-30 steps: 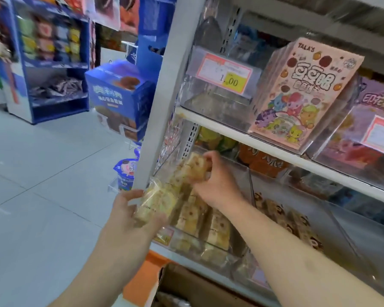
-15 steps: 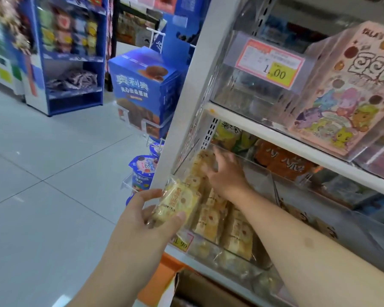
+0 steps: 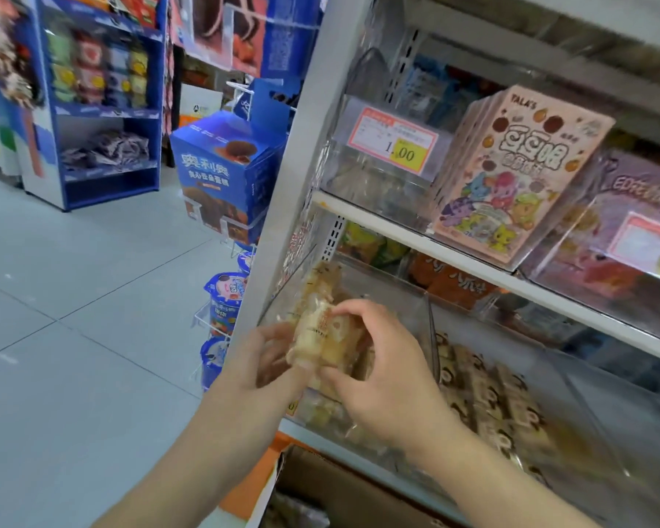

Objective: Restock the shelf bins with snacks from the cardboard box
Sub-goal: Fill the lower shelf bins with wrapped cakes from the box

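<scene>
Shop aisle with a pale tiled floor off to the left of the hands, and a white metal shelf unit filling everything to the right. Both hands meet at the front of a clear plastic bin on the lower shelf, and they share one snack pack, a yellowish cake thing in a see-through wrapper. Left hand comes up from below, fingers and thumb curled around the lower left side of the pack. Right hand pinches the other side, fingertips on the top edge and thumb underneath, so both are closed on it. More packs of the same kind sit in that bin behind and under the hands.

Just right of the right hand is a second bin with brown-patterned roll cakes. Above the hands, the next shelf up has a bin with a price tag reading 1.00, and beside it a pink cartoon box leaning back. Directly below the wrists you can see the open cardboard box, flap up, contents too dark to tell. Up and left of the left hand stands a blue cookie display box, with blue cups racked under it.
</scene>
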A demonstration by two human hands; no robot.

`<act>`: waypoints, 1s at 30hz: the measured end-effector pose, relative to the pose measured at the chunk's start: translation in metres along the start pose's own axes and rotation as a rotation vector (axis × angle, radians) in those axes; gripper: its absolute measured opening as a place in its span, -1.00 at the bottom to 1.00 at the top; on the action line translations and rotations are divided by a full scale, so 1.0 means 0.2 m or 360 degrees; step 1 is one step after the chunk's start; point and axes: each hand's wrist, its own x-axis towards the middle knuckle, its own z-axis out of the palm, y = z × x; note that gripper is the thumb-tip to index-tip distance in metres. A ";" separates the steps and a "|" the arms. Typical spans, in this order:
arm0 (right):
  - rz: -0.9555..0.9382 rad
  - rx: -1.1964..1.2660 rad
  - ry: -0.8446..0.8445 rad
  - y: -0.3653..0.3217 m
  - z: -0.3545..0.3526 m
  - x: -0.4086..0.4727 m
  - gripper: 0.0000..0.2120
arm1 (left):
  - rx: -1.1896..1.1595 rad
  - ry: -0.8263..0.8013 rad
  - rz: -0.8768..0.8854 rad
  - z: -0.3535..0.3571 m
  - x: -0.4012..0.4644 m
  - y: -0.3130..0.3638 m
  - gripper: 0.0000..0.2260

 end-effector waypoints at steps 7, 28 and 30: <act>0.0526 -0.0372 -0.0012 0.31 0.00 0.39 -0.57 | 0.1849 -0.0187 0.0415 -0.11 0.09 -0.23 -0.19; 0.0361 -0.0483 -0.0208 0.23 -0.12 0.18 -0.42 | 0.1912 -0.0392 0.0521 -0.06 -0.05 -0.18 -0.33; 0.0241 -0.0470 -0.0115 0.13 -0.19 -0.04 -0.45 | 0.1884 -0.0479 0.0571 -0.02 -0.10 -0.15 -0.38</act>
